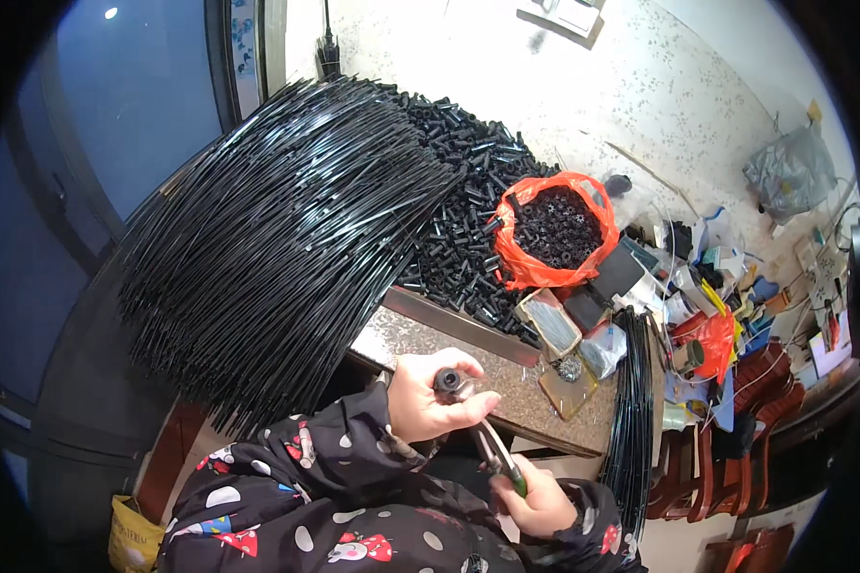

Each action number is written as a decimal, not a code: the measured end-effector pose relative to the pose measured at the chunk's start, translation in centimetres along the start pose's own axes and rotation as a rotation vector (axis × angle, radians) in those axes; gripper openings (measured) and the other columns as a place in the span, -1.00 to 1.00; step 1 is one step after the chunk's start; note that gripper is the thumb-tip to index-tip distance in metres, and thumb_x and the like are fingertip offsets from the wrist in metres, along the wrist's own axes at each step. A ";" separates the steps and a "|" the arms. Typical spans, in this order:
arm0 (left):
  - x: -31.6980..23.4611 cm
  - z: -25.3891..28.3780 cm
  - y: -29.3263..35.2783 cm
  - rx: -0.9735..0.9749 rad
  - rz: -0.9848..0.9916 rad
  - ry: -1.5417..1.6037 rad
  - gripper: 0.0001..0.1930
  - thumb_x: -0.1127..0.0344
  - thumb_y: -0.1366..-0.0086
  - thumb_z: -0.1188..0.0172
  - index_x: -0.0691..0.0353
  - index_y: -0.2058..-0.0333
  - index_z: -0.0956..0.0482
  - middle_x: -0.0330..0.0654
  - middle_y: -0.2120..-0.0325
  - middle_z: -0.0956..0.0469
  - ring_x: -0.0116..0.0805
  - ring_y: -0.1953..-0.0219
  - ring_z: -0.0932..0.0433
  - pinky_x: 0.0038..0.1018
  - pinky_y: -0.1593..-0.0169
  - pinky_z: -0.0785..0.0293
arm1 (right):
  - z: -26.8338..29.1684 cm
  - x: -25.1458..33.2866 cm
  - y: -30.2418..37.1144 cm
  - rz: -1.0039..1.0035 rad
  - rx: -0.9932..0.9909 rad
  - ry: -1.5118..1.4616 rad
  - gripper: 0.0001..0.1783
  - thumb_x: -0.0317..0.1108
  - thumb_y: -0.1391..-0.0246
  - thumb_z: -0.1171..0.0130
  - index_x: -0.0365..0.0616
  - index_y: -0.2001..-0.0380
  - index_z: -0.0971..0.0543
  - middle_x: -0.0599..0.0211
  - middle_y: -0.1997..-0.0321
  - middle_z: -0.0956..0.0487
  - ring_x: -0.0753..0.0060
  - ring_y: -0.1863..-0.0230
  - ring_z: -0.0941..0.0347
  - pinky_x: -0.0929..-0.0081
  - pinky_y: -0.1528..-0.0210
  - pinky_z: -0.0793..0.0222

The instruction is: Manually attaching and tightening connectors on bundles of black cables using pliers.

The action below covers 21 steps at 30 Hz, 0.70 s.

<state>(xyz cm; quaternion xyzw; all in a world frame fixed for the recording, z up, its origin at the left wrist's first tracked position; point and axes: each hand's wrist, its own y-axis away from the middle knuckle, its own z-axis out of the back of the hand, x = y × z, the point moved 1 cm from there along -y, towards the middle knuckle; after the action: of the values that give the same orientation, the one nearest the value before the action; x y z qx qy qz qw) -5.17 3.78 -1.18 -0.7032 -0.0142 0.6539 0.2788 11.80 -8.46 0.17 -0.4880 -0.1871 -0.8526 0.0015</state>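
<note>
My left hand (414, 399) is closed around a short black tubular piece (447, 380), its hollow round end facing up between thumb and fingers. Below and to the right, my right hand (547, 506) grips pliers (517, 476) with a green handle. Their metal part slants up toward the left hand, and the jaw tips are partly hidden by its thumb. Past the hands lies a large heap of similar black tubular pieces (463, 205). A big bundle of long thin black rods (287, 229) covers the left side of the table.
A red plastic bag (518, 265) of small black parts stands on the speckled table (516, 401). Near its right corner are a box of thin pieces (550, 323), a yellowish block (571, 393) and another rod bundle (629, 420). Clutter and reddish wooden chairs (726, 477) stand beyond.
</note>
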 end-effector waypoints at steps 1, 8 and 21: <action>-0.2 0.0 0.0 -0.009 0.037 -0.030 -0.73 0.34 0.06 -0.29 0.31 0.37 -0.48 -0.47 0.79 -0.26 -0.75 0.71 -0.16 -0.73 0.64 -0.05 | -0.4 0.0 -0.1 0.001 0.001 0.001 -0.78 -0.45 -0.06 0.04 -0.23 0.19 -0.38 0.42 0.61 -0.44 0.60 0.61 -0.35 0.62 0.52 -0.29; -1.6 0.5 -0.2 0.056 0.075 0.146 -0.68 0.41 0.09 -0.31 0.32 0.32 -0.45 -0.50 0.74 -0.25 -0.76 0.68 -0.14 -0.73 0.60 -0.02 | -2.4 -1.0 -1.0 0.343 -0.130 -0.100 -0.49 -0.47 -0.05 0.07 -0.21 -0.12 -0.20 0.34 0.33 -0.50 0.63 0.36 -0.37 0.63 0.26 -0.30; -2.5 0.4 -0.4 -0.059 -0.030 0.304 -0.69 0.37 0.00 -0.25 0.36 0.29 -0.40 -0.46 0.70 -0.27 -0.75 0.68 -0.12 -0.74 0.60 0.01 | -3.5 2.1 -1.6 0.225 -0.234 -0.070 -0.45 -0.61 0.07 0.02 -0.19 -0.08 -0.24 -0.02 0.02 -0.40 0.18 -0.04 -0.34 0.54 -0.03 -0.21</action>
<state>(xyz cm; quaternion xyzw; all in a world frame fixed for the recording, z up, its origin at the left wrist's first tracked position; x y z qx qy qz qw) -5.73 3.33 1.24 -0.8017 -0.0018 0.5350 0.2666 7.48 -7.68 -0.15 -0.5323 -0.0305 -0.8453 0.0336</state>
